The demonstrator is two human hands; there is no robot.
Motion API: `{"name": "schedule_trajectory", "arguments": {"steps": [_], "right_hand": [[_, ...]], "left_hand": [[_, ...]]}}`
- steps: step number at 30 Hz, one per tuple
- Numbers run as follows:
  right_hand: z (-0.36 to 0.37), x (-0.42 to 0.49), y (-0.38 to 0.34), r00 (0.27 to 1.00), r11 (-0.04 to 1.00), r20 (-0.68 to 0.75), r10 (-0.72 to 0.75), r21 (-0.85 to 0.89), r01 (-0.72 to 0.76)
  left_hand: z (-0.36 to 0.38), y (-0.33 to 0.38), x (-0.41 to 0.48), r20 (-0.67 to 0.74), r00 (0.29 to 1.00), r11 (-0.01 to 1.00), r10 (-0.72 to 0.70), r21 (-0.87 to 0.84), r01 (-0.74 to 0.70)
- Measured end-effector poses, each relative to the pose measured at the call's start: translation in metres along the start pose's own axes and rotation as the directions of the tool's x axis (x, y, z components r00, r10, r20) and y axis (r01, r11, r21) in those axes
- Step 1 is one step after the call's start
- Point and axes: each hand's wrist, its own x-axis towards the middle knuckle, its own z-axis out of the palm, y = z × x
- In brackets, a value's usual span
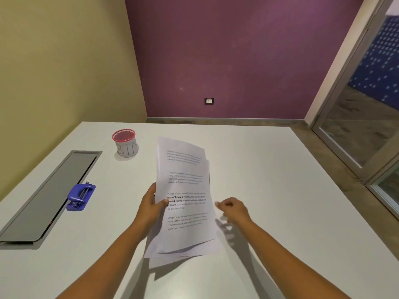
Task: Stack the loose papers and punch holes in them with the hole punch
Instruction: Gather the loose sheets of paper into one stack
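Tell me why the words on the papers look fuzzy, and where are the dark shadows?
Head view: the papers, pinched by the left hand, are blurred, most at the far end; the right hand is blurry too. Head view: dark shadows of papers and arms fall on the white table below them. Head view: the wide lens slants the walls outward.

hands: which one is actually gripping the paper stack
The left hand grips the paper stack at its left edge, thumb on the printed top sheet. The right hand is beside the stack's right edge, holding nothing.
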Motion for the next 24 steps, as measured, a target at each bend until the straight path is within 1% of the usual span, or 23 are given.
{"name": "schedule_trajectory", "arguments": {"steps": [1,2,3,5,7,10,11,12,14,15,16,18,20,22,24], "right_hand": [[-0.006,0.006,0.001,0.998,1.0,-0.065,-0.014,0.022,0.016],[-0.011,0.01,0.0,0.996,0.998,-0.088,-0.022,0.05,0.026],[-0.017,0.013,0.0,0.997,0.997,-0.069,-0.016,0.078,0.021],[-0.026,0.016,-0.004,1.0,0.99,0.023,0.018,0.137,-0.021],[-0.031,0.02,-0.003,0.988,0.971,0.149,0.043,0.226,-0.076],[-0.036,0.02,-0.003,0.954,0.908,0.3,0.009,0.397,-0.133],[-0.035,0.019,-0.004,0.944,0.891,0.33,-0.006,0.431,-0.145],[-0.034,0.018,-0.003,0.938,0.886,0.346,-0.02,0.441,-0.144],[-0.032,0.016,-0.002,0.948,0.921,0.319,-0.025,0.377,-0.102],[-0.031,0.017,-0.001,0.955,0.938,0.298,-0.012,0.335,-0.093],[-0.03,0.018,0.001,0.955,0.945,0.296,0.018,0.307,-0.113],[-0.028,0.019,0.005,0.918,0.93,0.389,0.071,0.307,-0.202],[-0.026,0.015,0.004,0.858,0.894,0.51,0.065,0.353,-0.278],[-0.024,0.014,0.005,0.823,0.855,0.567,-0.024,0.438,-0.277],[-0.024,0.015,0.003,0.794,0.798,0.593,-0.134,0.54,-0.269]], "left_hand": [[-0.003,0.003,0.0,0.021,1.0,1.0,0.005,-0.031,-0.004],[-0.005,0.006,0.0,0.045,0.999,0.998,0.007,-0.059,-0.004],[-0.007,0.007,0.001,0.07,0.997,0.997,0.007,-0.082,-0.002],[-0.01,0.009,0.002,0.12,0.993,0.993,0.015,-0.117,-0.001],[-0.012,0.012,0.002,0.173,0.984,0.983,0.035,-0.183,-0.002],[-0.012,0.017,0.001,0.257,0.966,0.967,0.027,-0.25,0.039],[-0.012,0.017,0.002,0.275,0.961,0.963,0.029,-0.266,0.047],[-0.012,0.016,0.003,0.286,0.958,0.957,0.033,-0.287,0.053],[-0.012,0.016,0.003,0.306,0.951,0.938,0.032,-0.337,0.077],[-0.012,0.017,0.002,0.318,0.947,0.93,0.033,-0.357,0.087],[-0.011,0.019,0.002,0.336,0.941,0.924,0.04,-0.371,0.093],[-0.01,0.025,0.0,0.373,0.926,0.915,0.056,-0.391,0.102],[-0.01,0.03,0.0,0.389,0.919,0.909,0.065,-0.404,0.107],[-0.011,0.032,0.001,0.389,0.919,0.906,0.07,-0.409,0.104],[-0.013,0.032,0.002,0.372,0.926,0.904,0.059,-0.414,0.109]]}}
